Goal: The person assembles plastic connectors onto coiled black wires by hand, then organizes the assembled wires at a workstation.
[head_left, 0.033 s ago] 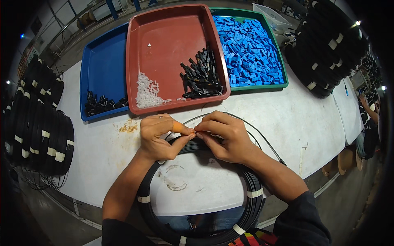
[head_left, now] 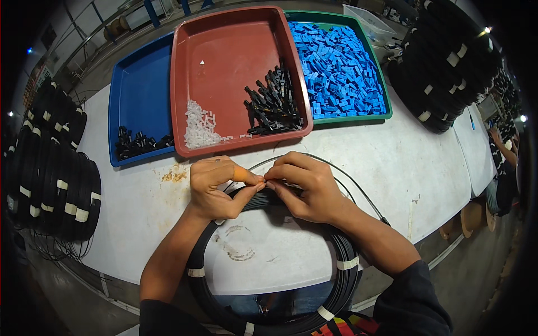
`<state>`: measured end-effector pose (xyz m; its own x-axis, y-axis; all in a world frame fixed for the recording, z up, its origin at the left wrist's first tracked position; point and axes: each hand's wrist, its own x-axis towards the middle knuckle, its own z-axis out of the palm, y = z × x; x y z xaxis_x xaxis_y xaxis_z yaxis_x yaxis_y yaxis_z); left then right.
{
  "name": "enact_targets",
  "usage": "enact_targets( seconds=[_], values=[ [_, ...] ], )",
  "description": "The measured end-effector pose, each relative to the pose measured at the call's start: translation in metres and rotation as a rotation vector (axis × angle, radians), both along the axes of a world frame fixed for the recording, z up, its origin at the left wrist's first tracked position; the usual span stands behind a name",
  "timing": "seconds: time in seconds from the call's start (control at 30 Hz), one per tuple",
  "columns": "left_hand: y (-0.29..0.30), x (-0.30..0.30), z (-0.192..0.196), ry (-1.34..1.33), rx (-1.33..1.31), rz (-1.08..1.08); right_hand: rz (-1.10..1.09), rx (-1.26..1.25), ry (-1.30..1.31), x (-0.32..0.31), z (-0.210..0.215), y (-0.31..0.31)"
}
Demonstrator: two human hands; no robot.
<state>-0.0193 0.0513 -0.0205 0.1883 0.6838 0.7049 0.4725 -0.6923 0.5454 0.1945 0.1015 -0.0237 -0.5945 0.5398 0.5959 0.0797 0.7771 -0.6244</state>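
Observation:
A black cable coil (head_left: 348, 280), bound with pale tape bands, lies partly on the white table and partly over its front edge. Above its far side my left hand (head_left: 216, 187), with an orange wrap on one finger, is closed in a pinch. My right hand (head_left: 305, 185) pinches too, its fingertips meeting the left ones. Whatever sits between them is too small and covered to make out. Behind both hands a thin loose black cable (head_left: 358, 187) arcs to the right, ending in a dark tip near my right forearm.
Beyond my hands stand a blue tray (head_left: 140, 73) with small black parts, a red tray (head_left: 230, 50) with clear pieces and black connectors, and a green tray (head_left: 353, 119) of blue clips. Stacked cable coils (head_left: 53, 185) flank the table (head_left: 414, 168); another person (head_left: 504, 154) is far right.
The trays sit very slightly further left in the picture. Both hands keep the same pinch at the same place.

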Motion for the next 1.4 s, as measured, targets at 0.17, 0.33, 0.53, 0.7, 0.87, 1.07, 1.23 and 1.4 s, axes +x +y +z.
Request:
enact_targets(
  seconds=[0.17, 0.33, 0.53, 0.7, 0.87, 1.07, 1.23, 1.4],
  values=[
    [-0.001, -0.011, -0.005, -0.244, -0.132, -0.042, 0.029, -0.015, -0.007, -0.001, -0.004, 0.003],
    [0.007, -0.016, 0.006, 0.030, -0.147, 0.249, 0.008, -0.051, 0.003, -0.002, -0.005, 0.003],
    [0.058, -0.023, 0.019, 0.396, -0.164, 0.184, 0.031, -0.065, -0.015, 0.000, -0.009, 0.003],
    [0.102, -0.016, 0.023, 0.536, -0.361, 0.115, 0.050, -0.076, -0.032, 0.002, -0.009, 0.002],
    [0.125, -0.001, 0.033, 0.578, -0.334, 0.202, 0.049, -0.103, -0.054, 0.003, -0.010, 0.005],
    [0.147, -0.014, 0.011, 0.570, -0.043, 0.260, 0.062, -0.115, -0.070, 0.002, -0.008, 0.007],
    [0.144, -0.018, 0.009, 0.614, 0.059, 0.282, 0.057, -0.161, -0.058, 0.002, -0.007, 0.007],
    [0.138, -0.025, 0.010, 0.670, 0.055, 0.232, 0.061, -0.163, -0.054, 0.001, -0.008, 0.007]
  ],
)
